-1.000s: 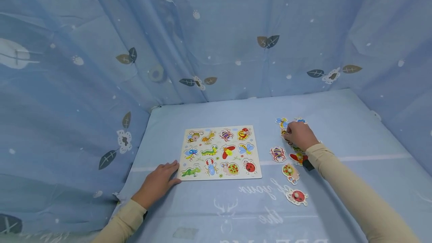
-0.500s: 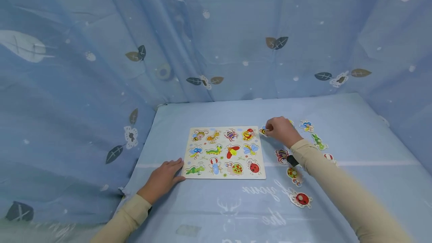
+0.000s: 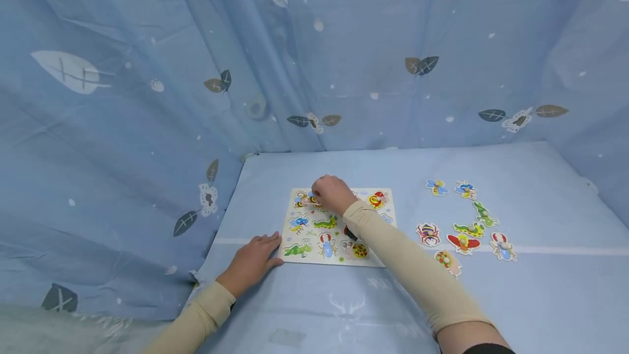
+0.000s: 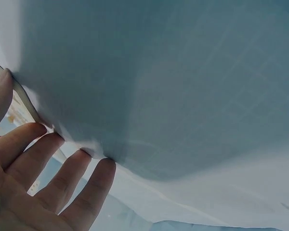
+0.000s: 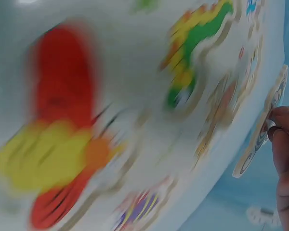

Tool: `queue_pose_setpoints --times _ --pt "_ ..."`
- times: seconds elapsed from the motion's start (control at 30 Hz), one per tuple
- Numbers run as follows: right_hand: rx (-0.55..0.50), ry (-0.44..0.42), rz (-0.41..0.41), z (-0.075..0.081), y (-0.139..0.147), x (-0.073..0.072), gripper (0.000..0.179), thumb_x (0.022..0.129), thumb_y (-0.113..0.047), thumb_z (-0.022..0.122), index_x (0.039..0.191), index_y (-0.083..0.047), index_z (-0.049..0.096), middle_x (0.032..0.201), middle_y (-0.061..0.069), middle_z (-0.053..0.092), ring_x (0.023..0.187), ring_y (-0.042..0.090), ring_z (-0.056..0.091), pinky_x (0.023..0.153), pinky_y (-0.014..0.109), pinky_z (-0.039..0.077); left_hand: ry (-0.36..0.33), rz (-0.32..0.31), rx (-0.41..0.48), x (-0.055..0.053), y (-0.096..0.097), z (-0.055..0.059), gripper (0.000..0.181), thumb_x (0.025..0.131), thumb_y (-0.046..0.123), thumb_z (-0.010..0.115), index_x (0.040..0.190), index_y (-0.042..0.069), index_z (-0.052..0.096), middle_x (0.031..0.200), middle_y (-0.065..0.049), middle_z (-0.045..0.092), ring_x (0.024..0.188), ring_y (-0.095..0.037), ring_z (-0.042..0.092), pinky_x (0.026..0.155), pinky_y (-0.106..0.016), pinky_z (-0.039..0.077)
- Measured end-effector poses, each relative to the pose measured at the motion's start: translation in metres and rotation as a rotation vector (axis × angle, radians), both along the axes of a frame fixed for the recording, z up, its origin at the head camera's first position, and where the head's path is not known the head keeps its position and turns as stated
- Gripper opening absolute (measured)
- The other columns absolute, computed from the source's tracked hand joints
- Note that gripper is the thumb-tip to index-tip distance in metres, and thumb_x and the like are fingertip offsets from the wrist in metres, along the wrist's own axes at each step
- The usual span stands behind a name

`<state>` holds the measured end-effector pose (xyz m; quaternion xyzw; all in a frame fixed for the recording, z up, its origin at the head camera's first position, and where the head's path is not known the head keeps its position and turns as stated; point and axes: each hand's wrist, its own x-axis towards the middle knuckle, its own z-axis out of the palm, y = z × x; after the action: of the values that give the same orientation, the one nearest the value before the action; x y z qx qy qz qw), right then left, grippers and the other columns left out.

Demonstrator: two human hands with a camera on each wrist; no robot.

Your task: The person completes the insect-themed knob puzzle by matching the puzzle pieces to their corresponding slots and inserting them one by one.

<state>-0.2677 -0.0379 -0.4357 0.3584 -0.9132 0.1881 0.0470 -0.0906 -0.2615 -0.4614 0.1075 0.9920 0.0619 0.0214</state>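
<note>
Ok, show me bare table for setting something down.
Free: right of the stag beetle piece; behind the puzzle board, up to the curtain; narrow strip between board and spider piece. Crowded: among loose pieces, and on the board, where the right hand pinches a bee piece.

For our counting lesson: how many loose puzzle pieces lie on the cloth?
8 visible, right of the board: striped fly and blue fly at back; grasshopper, caterpillar, spider, red-winged bug and blue beetle in the middle; snail nearest. The right sleeve may hide others.

The puzzle board [image 3: 314,239] lies on the table [image 3: 540,288], loose insect pieces [image 3: 463,243] rightward, the curtain [image 3: 363,42] behind.
</note>
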Motion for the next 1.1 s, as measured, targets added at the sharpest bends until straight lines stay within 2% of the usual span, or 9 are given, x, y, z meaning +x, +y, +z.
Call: queue_pose_setpoints --times 0.2,0.43,0.63,0.77,0.9,1.1 --pt "0.059 0.007 -0.01 -0.012 -0.031 -0.006 0.039 0.103 -0.007 0.062 0.065 -0.016 0.057 0.068 -0.001 0.062 0.059 0.01 0.042 0.058 0.023 0.04 -0.004 -0.018 0.009 0.0 0.005 0.003 0.059 0.09 0.032 0.079 0.139 0.003 0.065 0.145 -0.014 0.064 0.128 -0.037 0.062 0.101 -0.05 0.058" --pt "0.087 -0.022 -0.013 -0.019 -0.042 -0.008 0.022 0.102 -0.008 0.065 0.082 -0.01 0.076 0.081 0.002 0.074 0.065 0.011 0.054 0.063 0.026 0.052 0.017 -0.022 -0.014 0.001 0.005 0.002 0.058 0.089 0.033 0.08 0.139 0.005 0.066 0.144 -0.012 0.065 0.126 -0.034 0.064 0.099 -0.047 0.059" --pt "0.101 -0.004 0.011 -0.023 -0.051 -0.015 0.026 0.104 -0.011 0.063 0.08 -0.011 0.073 0.079 0.002 0.072 0.065 0.01 0.051 0.061 0.025 0.048 0.036 -0.019 -0.024 0.002 0.0 0.003 0.058 0.09 0.034 0.079 0.139 0.006 0.065 0.144 -0.012 0.065 0.126 -0.034 0.064 0.098 -0.047 0.059" --pt "0.055 -0.014 0.017 -0.024 -0.05 -0.016 0.024 0.103 -0.01 0.064 0.081 -0.011 0.074 0.08 0.002 0.072 0.066 0.011 0.052 0.063 0.026 0.05 0.055 -0.026 -0.028 0.001 0.001 0.005 0.058 0.09 0.033 0.079 0.138 0.005 0.066 0.143 -0.013 0.065 0.126 -0.034 0.064 0.099 -0.047 0.059" --pt "0.024 -0.044 0.006 -0.027 -0.048 -0.015 0.023 0.103 -0.012 0.066 0.082 -0.011 0.076 0.081 0.0 0.071 0.066 0.01 0.052 0.064 0.025 0.049 0.045 -0.024 -0.023 0.0 0.002 0.006 0.058 0.09 0.033 0.079 0.139 0.004 0.065 0.144 -0.013 0.065 0.126 -0.035 0.064 0.099 -0.048 0.059" --pt "0.04 -0.044 0.024 -0.027 -0.05 -0.011 0.032 0.102 -0.006 0.063 0.071 -0.013 0.066 0.072 0.0 0.066 0.061 0.01 0.046 0.058 0.023 0.042 0.022 -0.015 -0.02 0.001 -0.001 0.001 0.059 0.091 0.034 0.079 0.14 0.005 0.065 0.145 -0.012 0.064 0.127 -0.035 0.063 0.1 -0.048 0.058"
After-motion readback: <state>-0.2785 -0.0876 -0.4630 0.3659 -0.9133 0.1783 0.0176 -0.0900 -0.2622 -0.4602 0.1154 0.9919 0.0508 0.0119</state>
